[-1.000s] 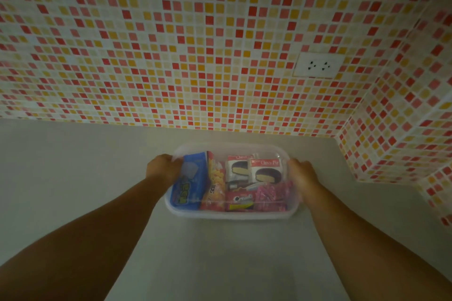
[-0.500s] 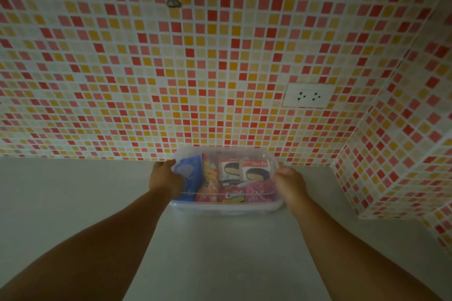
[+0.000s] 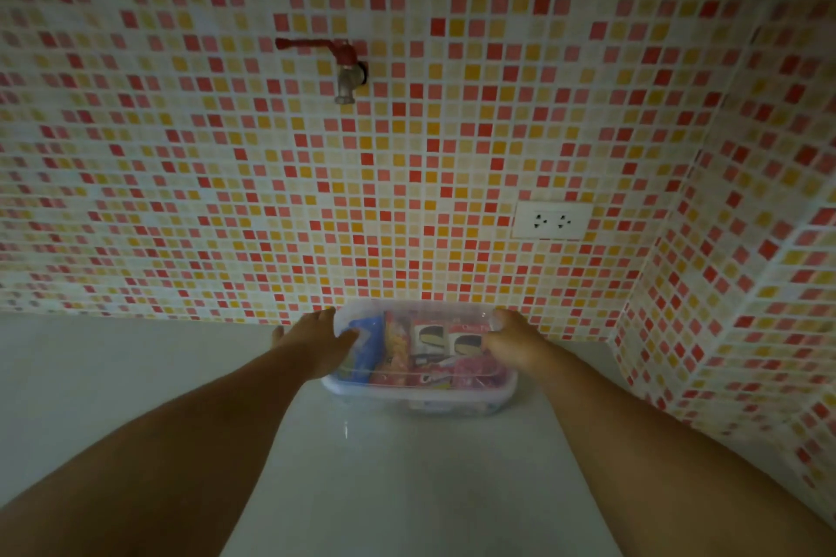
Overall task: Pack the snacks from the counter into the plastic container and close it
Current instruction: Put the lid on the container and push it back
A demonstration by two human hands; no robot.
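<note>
The clear plastic container (image 3: 420,398) sits on the white counter (image 3: 407,488), close to the tiled back wall, with a clear lid lying over its top. Through the plastic I see a blue pack (image 3: 368,344), an orange snack bag (image 3: 397,344), two choco pie boxes (image 3: 427,337), a red cookie pack (image 3: 425,378) and a pink pack (image 3: 475,371). My left hand (image 3: 312,339) holds the container's left end, thumb on top and fingers spread. My right hand (image 3: 511,337) curls over the right end.
A red-handled tap (image 3: 346,77) sticks out of the mosaic wall above the container. A white double socket (image 3: 551,220) is at the upper right. A tiled side wall (image 3: 724,285) closes the counter on the right.
The container has slid away from me toward the back wall, both hands staying on its ends. My view has tilted up, so the tap now shows.
</note>
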